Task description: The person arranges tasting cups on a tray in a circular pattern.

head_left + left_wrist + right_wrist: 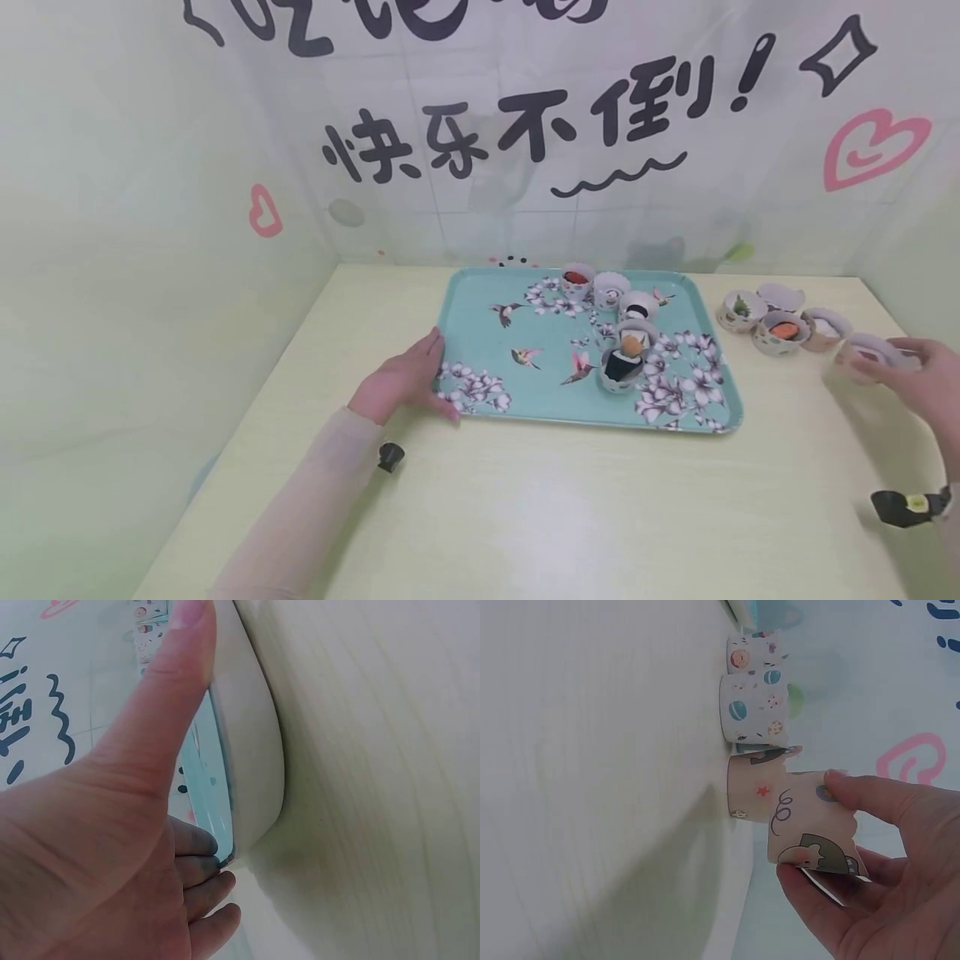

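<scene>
My left hand (pixel 405 375) rests against the near left corner of a teal tray (pixel 480 342) printed with birds and flowers. In the left wrist view, its thumb lies along the tray's rim and the other fingers touch around the corner. At far right, my right hand (pixel 926 379) pinches a patterned paper cup (pixel 817 821) between thumb and fingers. The cup appears raised off the table, beside other cups; its contents are hard to make out. On the tray stands a curved row of paper cups (pixel 620 385) holding small sushi-like pieces (pixel 624 365).
Right of the tray, several paper cups (pixel 780 343) stand close together, one with an orange piece and another with something green. The pale table (pixel 525 508) meets a white back curtain (pixel 495 225) with black writing. Side curtains border the table.
</scene>
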Demonstrator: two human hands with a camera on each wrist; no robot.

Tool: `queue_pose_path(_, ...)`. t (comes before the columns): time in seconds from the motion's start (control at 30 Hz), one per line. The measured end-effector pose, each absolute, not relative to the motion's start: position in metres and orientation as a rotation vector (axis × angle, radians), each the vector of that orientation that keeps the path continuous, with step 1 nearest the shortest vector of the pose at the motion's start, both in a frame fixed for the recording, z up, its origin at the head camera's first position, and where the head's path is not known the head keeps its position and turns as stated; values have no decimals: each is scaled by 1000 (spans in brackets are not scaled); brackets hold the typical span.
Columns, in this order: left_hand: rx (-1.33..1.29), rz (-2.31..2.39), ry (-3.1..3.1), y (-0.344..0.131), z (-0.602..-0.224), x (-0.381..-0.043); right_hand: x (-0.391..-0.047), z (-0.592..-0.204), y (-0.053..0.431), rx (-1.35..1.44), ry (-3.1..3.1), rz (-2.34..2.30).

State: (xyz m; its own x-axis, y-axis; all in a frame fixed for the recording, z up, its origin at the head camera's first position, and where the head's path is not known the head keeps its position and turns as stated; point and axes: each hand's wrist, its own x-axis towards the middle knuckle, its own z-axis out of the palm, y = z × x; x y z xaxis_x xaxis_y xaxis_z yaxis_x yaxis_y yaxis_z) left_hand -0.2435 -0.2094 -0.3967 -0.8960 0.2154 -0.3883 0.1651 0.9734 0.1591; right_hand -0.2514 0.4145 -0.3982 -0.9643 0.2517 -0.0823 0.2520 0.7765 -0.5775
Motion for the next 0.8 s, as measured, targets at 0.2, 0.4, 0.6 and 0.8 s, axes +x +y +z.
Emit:
queue_pose_path(0.2, 277, 175, 2707, -209, -396, -243, -247, -390, 400, 368, 2997, -858)
queue_pose_path(0.4, 278, 186, 2710, -209, -395, -242, -244, -382, 386, 216, 3072, -812)
queue_pose_path(0.6, 281, 186, 2708, -210, -396, -242, -244, -376, 370, 134, 3105, -814)
queue_pose_path(0.8, 281, 203, 2707, -211, -395, -241, -247, -370, 356, 75, 3116, -820)
